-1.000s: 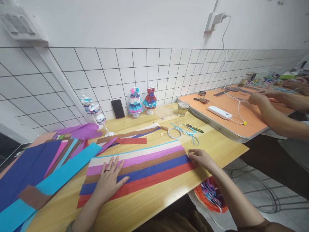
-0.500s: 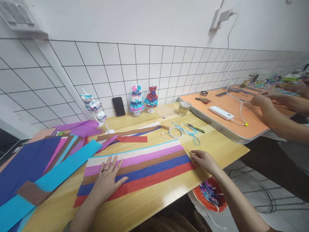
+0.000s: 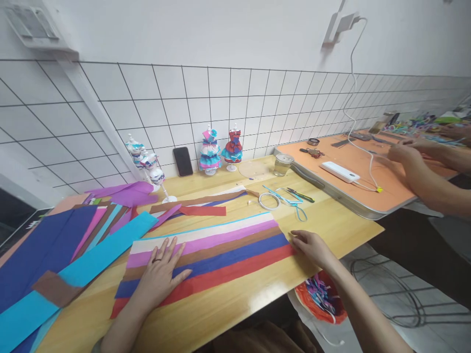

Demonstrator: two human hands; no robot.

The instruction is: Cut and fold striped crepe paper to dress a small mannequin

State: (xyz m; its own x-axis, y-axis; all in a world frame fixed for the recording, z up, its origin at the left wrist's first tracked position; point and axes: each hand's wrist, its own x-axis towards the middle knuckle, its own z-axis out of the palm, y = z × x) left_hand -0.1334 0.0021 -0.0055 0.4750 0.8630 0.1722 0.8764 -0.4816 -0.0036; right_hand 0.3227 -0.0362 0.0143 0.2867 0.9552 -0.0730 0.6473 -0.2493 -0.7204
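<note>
Wood tabletop [image 3: 239, 294], white tiled wall [image 3: 165, 113] behind. Coloured strips [image 3: 228, 250] layered flat on it: my left hand [image 3: 162, 269] spread on them, right hand [image 3: 311, 245] at right end, can't tell if pinching. White marks [image 3: 34, 224] far left: illegible.

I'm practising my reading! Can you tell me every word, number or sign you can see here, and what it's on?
No words, numbers or signs can be read clearly.
Dark thing at the far left: white marks, too blurred to read.
White device on the orange table: any marking is too small to read.
Black phone: none seen.
Coloured strips under the left hand: none seen.
</note>
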